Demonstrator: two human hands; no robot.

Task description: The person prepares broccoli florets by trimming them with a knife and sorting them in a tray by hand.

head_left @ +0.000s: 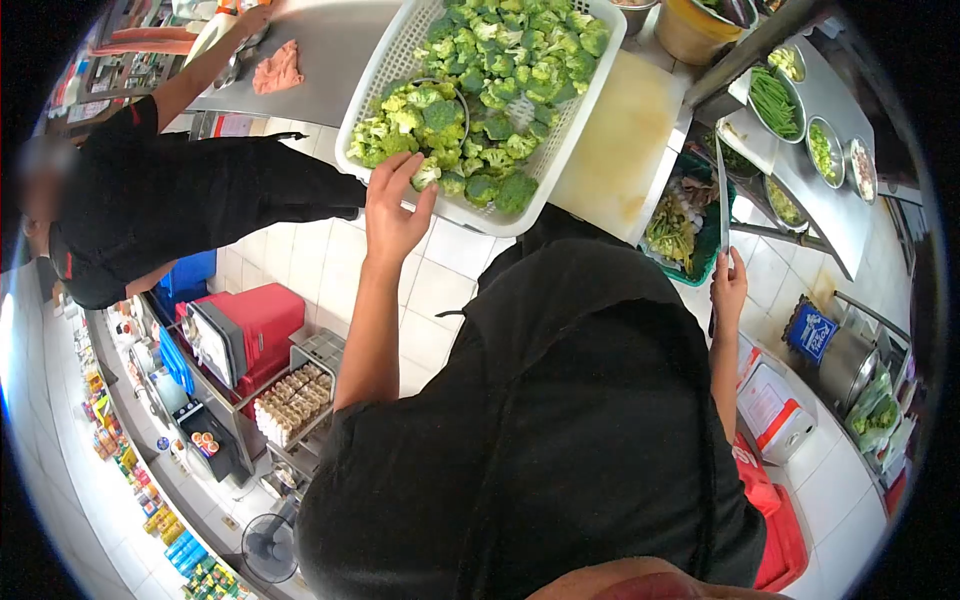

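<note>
My left hand is at the near edge of a white perforated basket, with its thumb and fingers closed around a pale broccoli floret. Cut green broccoli fills much of the basket, and a metal rim shows among the pieces. Off to the right, my right hand grips a long-bladed knife, blade pointing away from me. Between the basket and the knife lies a stained, pale cutting board. Beside the board, a green basket contains leafy trimmings.
A co-worker in black stands at the left, one arm over the metal counter, where a pinkish cloth lies. Bowls of green beans and chopped food stand at right. Egg trays and a red bin are lower left.
</note>
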